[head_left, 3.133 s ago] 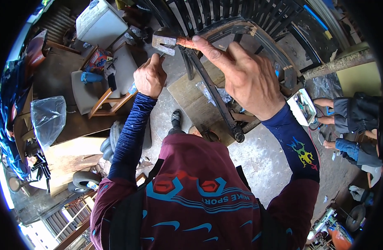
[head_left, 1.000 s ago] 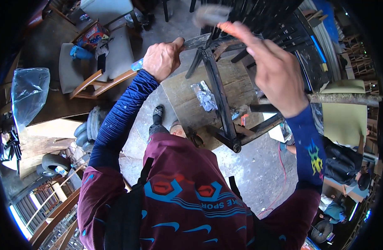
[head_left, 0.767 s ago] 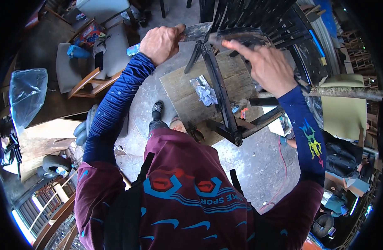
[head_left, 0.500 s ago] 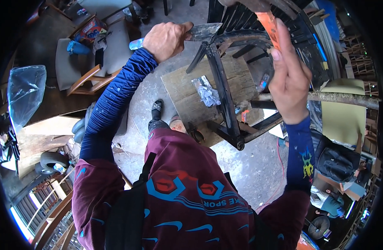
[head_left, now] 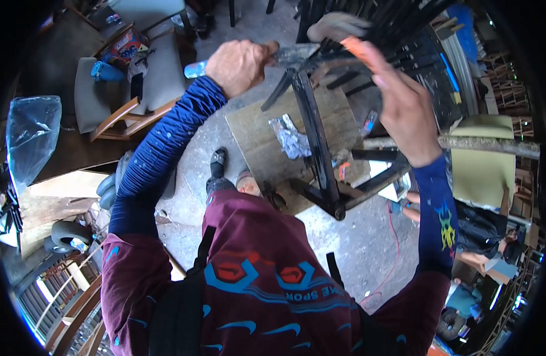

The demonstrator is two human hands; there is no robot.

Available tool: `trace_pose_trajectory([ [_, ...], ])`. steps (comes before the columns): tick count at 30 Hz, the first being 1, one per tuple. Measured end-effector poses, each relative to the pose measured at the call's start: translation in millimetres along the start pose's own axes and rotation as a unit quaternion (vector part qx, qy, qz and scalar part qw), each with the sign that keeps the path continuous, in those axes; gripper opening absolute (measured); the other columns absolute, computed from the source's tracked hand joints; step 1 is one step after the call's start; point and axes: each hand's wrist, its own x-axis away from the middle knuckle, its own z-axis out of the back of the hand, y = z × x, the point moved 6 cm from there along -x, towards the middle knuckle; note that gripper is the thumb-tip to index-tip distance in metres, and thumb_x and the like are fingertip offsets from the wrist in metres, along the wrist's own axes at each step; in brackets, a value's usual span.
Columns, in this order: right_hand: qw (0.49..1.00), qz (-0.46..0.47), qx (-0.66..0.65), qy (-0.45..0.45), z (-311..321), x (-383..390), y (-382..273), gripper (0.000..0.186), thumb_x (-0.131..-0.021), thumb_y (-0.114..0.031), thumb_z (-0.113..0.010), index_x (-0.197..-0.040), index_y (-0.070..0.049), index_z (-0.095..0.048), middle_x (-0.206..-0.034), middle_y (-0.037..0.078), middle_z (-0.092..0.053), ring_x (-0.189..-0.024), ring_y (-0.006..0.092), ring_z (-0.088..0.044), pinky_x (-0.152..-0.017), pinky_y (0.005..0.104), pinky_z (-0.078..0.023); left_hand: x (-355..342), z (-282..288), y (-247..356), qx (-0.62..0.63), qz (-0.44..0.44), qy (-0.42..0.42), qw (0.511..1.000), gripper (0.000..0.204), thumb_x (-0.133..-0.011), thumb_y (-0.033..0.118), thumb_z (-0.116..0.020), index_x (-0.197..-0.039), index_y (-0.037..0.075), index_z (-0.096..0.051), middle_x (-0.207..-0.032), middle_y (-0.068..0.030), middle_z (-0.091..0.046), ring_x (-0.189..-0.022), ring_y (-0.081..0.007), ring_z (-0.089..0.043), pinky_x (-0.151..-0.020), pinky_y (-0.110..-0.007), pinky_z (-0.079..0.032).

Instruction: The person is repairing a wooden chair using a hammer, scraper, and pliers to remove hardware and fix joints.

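Note:
My left hand (head_left: 239,66) is closed round a tool with a blue handle (head_left: 195,69); a dark flat piece (head_left: 293,54) extends from that hand to the top joint of a black wooden furniture frame (head_left: 320,148), and I cannot tell whether it belongs to the tool. Just right of that joint, my right hand (head_left: 406,113) grips a hammer (head_left: 357,48) by its orange handle, its blurred head hanging above the frame. The frame rests over a worn plywood board (head_left: 256,130) with crumpled paper (head_left: 290,137) on it.
Upholstered chairs (head_left: 163,71), clear plastic (head_left: 32,142) and tyres (head_left: 68,234) lie left. Black slatted pieces (head_left: 391,32) stand ahead. A pole (head_left: 498,144) and padded yellow panel (head_left: 480,178) are right, with two co-workers (head_left: 480,234) (head_left: 466,296) below. A red cord (head_left: 391,225) crosses the floor.
The hammer swung down to the joint, rose high, and has now come partway down again, tilted left. My left hand has stayed near the joint, shifting slightly right.

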Motion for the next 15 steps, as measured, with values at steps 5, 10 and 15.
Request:
trace_pose_trajectory([
  [5,0.986,-0.023,-0.131,0.097,15,10,-4,0.058,-0.098,0.004,-0.056,-0.151,-0.019,-0.053,-0.118,0.012,-0.075,-0.070,0.0135,-0.071,-0.056,0.0286,-0.057,-1,10,5,0.007,0.010,-0.001,1.000,0.015,-0.092,0.016,-0.067,-0.105,0.008,-0.063,-0.071,-0.0174,-0.068,-0.070,-0.0353,-0.072,-0.062,-0.043,-0.057],
  [10,0.975,-0.146,0.002,-0.170,-42,41,13,0.065,-0.093,0.003,-0.060,-0.151,-0.023,-0.052,-0.111,0.018,-0.073,-0.089,0.0368,-0.074,-0.076,0.0441,-0.059,12,-43,-17,0.020,0.022,-0.112,0.993,0.016,-0.099,0.021,-0.060,-0.096,0.005,-0.060,-0.067,-0.0202,-0.063,-0.064,-0.0388,-0.066,-0.058,-0.045,-0.052],
  [15,0.987,-0.151,-0.053,0.028,-15,65,-13,0.047,-0.105,-0.010,-0.055,-0.151,-0.013,-0.051,-0.124,0.024,-0.069,-0.104,0.0401,-0.071,-0.084,0.0429,-0.056,37,-30,-42,0.294,0.047,0.055,0.953,0.011,-0.090,0.007,-0.070,-0.099,0.002,-0.066,-0.075,-0.0239,-0.067,-0.071,-0.0394,-0.069,-0.064,-0.047,-0.055],
])
